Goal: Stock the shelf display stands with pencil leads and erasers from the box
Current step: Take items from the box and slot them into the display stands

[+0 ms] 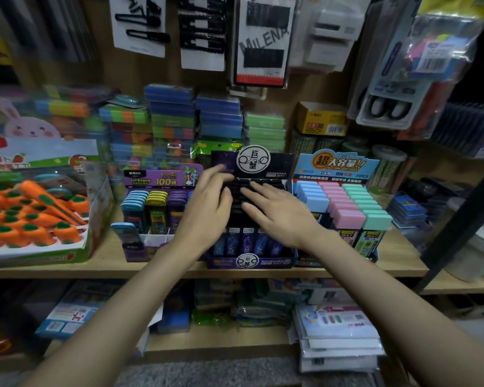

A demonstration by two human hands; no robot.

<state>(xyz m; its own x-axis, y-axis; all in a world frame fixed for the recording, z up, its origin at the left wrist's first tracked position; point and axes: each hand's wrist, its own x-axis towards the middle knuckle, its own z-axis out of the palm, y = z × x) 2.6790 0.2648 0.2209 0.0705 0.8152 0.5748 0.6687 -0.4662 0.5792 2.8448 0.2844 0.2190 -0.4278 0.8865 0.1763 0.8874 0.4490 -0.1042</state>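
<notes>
Wooden shelf crowded with stationery, and the dark pencil-lead stand sits right at its front edge. My left hand and right hand lie on the black lead cases in its rows, fingers spread and flat, pinching nothing. I cannot see the supply box. Pressing too hard could, I judge, tip the stand forward off the shelf or jam a row crooked. My left forearm could also knock the blue case leaning loose at the purple stand, whose header reads "M&G", "ULTRAMAN", "100根". The middle badge says "巨蟹". The pastel stand says "超大容量!!" and "24PCS", and a hairpin card overhead reads "MILENA".
</notes>
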